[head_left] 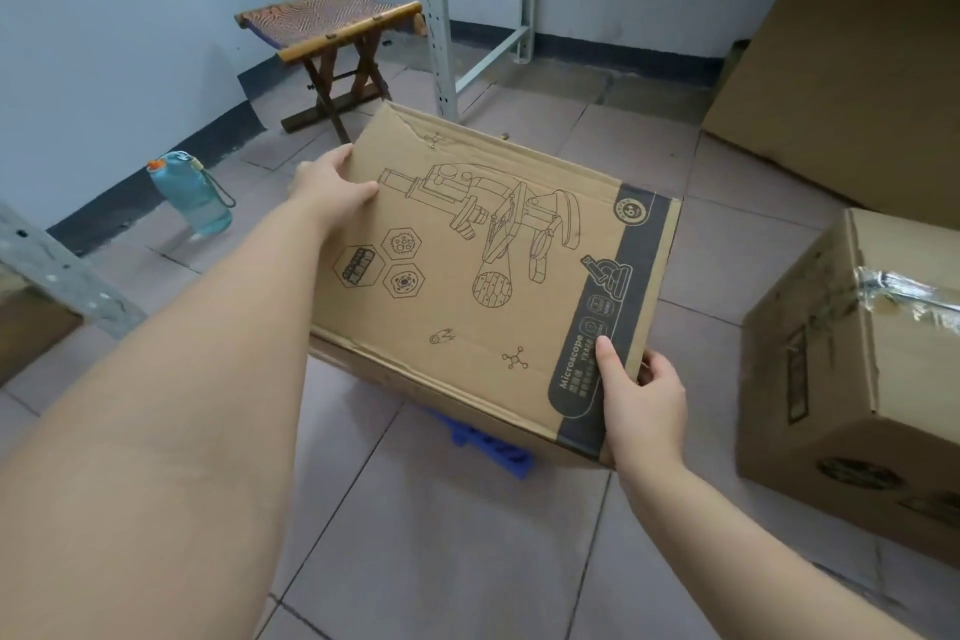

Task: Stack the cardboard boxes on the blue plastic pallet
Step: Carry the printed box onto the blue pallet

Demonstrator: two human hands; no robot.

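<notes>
A flat cardboard box point(483, 276) printed with a microscope drawing fills the middle of the view. My left hand point(327, 182) grips its far left edge, thumb on top. My right hand point(641, 395) holds its near right corner over the dark printed band. Under the box a corner of the blue plastic pallet point(493, 447) shows on the tiled floor; the box hides most of it. I cannot tell whether the box rests on the pallet or hangs above it. A second, taped cardboard box point(857, 369) stands on the floor to the right.
A large cardboard box point(857, 83) leans at the back right. A wooden folding stool point(332, 42) stands at the back left, beside grey metal rack posts point(439, 16). A blue water bottle point(192, 192) stands by the left wall. Another rack post point(57, 270) slants at the left.
</notes>
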